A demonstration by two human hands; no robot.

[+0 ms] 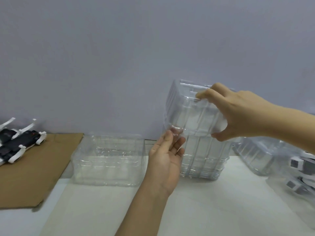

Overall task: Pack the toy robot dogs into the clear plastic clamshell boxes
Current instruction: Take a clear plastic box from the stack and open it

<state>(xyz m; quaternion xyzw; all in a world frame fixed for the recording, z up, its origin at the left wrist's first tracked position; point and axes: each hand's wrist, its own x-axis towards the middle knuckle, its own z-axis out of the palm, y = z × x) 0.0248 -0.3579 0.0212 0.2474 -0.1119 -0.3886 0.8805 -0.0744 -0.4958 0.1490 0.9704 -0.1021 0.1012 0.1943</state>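
Nearest me, my left hand [166, 156] comes up palm toward the camera. Its fingers [171, 138] are loose and nearly straight, their tips touching the lower left corner of a clear clamshell box [192, 113] without closing round it. My right hand [238, 113] grasps that same box from the other side, fingers curled over its top edge and thumb under its lower edge, so it stands on end in the air.

Directly beneath both sets of fingers a stack of clamshells [202, 166] rests on the white table [204, 210]; I cannot tell whether the held box touches it. Left of my left fingers another clear box [109, 159] lies flat. Beyond it, on a cardboard sheet [34, 167], are black-and-white toy robot dogs [20, 142]. Right of my right wrist more clear boxes [255, 155] lie tilted, one with a toy dog [297, 165] inside.
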